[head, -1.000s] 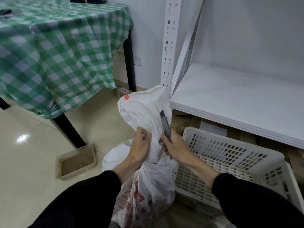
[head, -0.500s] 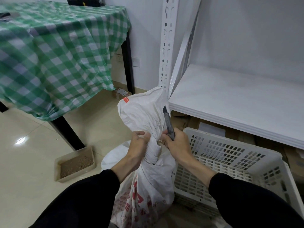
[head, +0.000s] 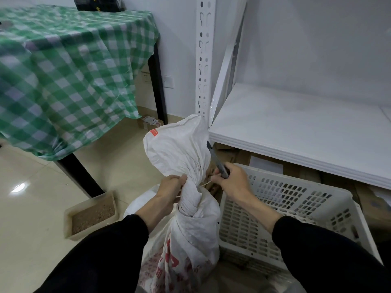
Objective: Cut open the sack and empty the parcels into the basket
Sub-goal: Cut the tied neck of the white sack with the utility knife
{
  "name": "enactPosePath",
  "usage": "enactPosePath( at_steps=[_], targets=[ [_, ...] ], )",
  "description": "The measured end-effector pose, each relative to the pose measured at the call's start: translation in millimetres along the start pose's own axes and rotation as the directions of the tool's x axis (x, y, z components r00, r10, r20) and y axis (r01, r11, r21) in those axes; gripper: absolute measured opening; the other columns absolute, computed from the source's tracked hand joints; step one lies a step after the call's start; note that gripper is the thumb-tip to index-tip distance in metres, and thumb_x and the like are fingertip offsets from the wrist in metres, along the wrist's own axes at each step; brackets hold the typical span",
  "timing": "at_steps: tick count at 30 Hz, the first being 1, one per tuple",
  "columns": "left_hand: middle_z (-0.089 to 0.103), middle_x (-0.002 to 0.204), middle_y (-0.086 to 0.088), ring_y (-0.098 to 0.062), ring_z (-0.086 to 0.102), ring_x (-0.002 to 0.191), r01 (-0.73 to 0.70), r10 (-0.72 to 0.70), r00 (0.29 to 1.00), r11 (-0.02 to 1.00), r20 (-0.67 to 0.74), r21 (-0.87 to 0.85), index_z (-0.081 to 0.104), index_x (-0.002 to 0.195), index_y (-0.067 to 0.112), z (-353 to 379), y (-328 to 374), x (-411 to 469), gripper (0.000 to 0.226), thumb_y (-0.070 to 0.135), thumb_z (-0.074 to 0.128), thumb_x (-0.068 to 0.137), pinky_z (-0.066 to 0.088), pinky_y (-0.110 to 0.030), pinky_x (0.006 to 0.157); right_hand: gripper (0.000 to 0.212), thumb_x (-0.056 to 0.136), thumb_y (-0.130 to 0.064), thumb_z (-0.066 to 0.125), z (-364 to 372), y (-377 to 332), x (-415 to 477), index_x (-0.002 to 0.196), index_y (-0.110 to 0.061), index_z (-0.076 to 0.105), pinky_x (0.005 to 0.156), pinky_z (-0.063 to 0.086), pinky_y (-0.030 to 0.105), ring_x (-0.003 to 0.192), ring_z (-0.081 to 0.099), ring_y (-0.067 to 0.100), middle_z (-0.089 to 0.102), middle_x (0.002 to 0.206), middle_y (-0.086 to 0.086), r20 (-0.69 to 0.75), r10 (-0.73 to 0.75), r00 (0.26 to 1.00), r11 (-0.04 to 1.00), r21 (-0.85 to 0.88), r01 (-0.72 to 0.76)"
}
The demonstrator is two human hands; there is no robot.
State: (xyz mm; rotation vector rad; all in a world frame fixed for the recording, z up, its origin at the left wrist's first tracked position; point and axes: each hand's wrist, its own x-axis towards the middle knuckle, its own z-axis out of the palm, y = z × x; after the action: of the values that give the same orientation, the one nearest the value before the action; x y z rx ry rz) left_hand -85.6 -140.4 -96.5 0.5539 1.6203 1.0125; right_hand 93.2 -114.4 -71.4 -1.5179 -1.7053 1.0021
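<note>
A white woven sack [head: 190, 233] with red print stands upright on the floor between my arms, its neck bunched and tied. My left hand [head: 170, 187] grips the left side of the gathered neck. My right hand [head: 232, 182] holds a grey utility knife [head: 218, 163], blade end pointing up, just right of the neck. A thin tie strand [head: 206, 183] stretches from the neck to my right fingers. A white slotted plastic basket [head: 285, 208] sits right of the sack. The parcels are hidden inside the sack.
A white metal shelf [head: 296, 127] overhangs the basket, with cardboard boxes [head: 300, 172] under it. A table with a green checked cloth [head: 63, 70] stands at the left. A shallow tray of brown granules [head: 91, 214] lies on the tiled floor beside the table leg.
My right hand with the knife has drawn away to the right of the sack's neck, pulling a thin strand taut. My left hand keeps its hold on the neck.
</note>
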Motion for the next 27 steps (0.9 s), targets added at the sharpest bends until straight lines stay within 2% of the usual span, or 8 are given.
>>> enactPosePath(
  at_steps=[2,5,7,10,13,16,21,27],
  targets=[
    [0.067,0.093,-0.009,-0.024,0.061,0.087,-0.048,0.050,0.998,0.995,-0.023,0.083,0.063,0.094,0.008,1,0,-2,0.019,0.025,0.057,0.098,0.051,-0.035,0.071,0.016,0.082,-0.007,0.074,-4,1,0,0.079,-0.015,0.060,0.053,0.038,0.010,0.069,0.056,0.010,0.060,0.076,-0.003,-0.001,0.008,1.000,0.999,-0.041,-0.008],
    [0.060,0.078,-0.006,-0.026,0.056,0.082,-0.130,0.167,0.982,0.936,-0.088,0.327,0.060,0.075,0.009,-1,0,-3,0.027,0.024,0.055,0.096,0.050,-0.039,0.078,0.012,0.084,-0.007,0.071,-9,2,0,0.083,-0.013,0.061,0.053,0.038,0.011,0.069,0.056,0.009,0.060,0.079,-0.002,0.008,0.012,1.000,0.994,-0.106,-0.011],
    [0.062,0.079,-0.008,-0.028,0.057,0.082,-0.185,0.278,0.955,0.832,-0.105,0.524,0.061,0.074,0.006,-5,2,-5,0.029,0.022,0.052,0.096,0.042,-0.032,0.071,0.005,0.087,-0.006,0.067,-13,4,2,0.088,-0.010,0.063,0.051,0.037,0.009,0.068,0.056,0.009,0.061,0.081,0.000,0.000,-0.002,1.000,0.984,-0.180,0.002],
    [0.066,0.103,-0.013,-0.031,0.058,0.102,-0.348,0.580,0.808,0.614,-0.105,0.708,0.069,0.096,0.004,-9,7,-4,0.021,0.020,0.056,0.092,0.042,-0.032,0.084,0.004,0.087,-0.004,0.067,-23,3,8,0.088,-0.008,0.065,0.050,0.037,0.009,0.069,0.057,0.009,0.063,0.083,0.002,-0.070,0.014,0.997,0.988,-0.155,-0.025],
    [0.060,0.122,-0.009,-0.026,0.047,0.122,-0.550,0.715,0.690,0.415,0.114,0.725,0.068,0.115,0.006,1,16,-10,0.026,0.019,0.059,0.094,0.033,-0.032,0.103,0.011,0.084,-0.005,0.071,-28,-2,13,0.082,-0.012,0.063,0.051,0.039,0.011,0.066,0.055,0.005,0.061,0.076,-0.002,-0.103,0.074,0.992,0.997,-0.025,-0.077],
    [0.065,0.122,-0.006,-0.023,0.050,0.125,-0.663,0.641,0.670,0.291,0.373,0.690,0.068,0.119,0.009,17,17,-13,0.028,0.023,0.057,0.097,0.036,-0.034,0.107,0.011,0.080,-0.007,0.075,-24,-8,14,0.082,-0.012,0.065,0.054,0.042,0.017,0.064,0.056,0.009,0.062,0.072,-0.003,-0.098,0.098,0.990,0.994,0.054,-0.093],
    [0.072,0.078,-0.012,-0.027,0.066,0.079,-0.667,0.563,0.719,0.394,0.408,0.633,0.073,0.089,0.003,28,23,-15,0.022,0.018,0.058,0.097,0.051,-0.041,0.080,0.015,0.077,-0.008,0.078,-24,-4,16,0.078,-0.015,0.064,0.057,0.041,0.025,0.058,0.052,0.013,0.059,0.068,-0.002,-0.095,0.172,0.981,0.972,0.177,-0.153],
    [0.070,0.082,-0.018,-0.024,0.061,0.070,-0.608,0.525,0.772,0.446,0.358,0.657,0.069,0.089,-0.004,47,21,-16,0.024,0.011,0.053,0.099,0.050,-0.037,0.072,0.014,0.085,-0.026,0.071,-36,8,17,0.087,-0.014,0.064,0.058,0.041,0.029,0.058,0.050,0.013,0.066,0.078,0.003,-0.037,0.206,0.978,0.967,0.161,-0.198]
  ],
)
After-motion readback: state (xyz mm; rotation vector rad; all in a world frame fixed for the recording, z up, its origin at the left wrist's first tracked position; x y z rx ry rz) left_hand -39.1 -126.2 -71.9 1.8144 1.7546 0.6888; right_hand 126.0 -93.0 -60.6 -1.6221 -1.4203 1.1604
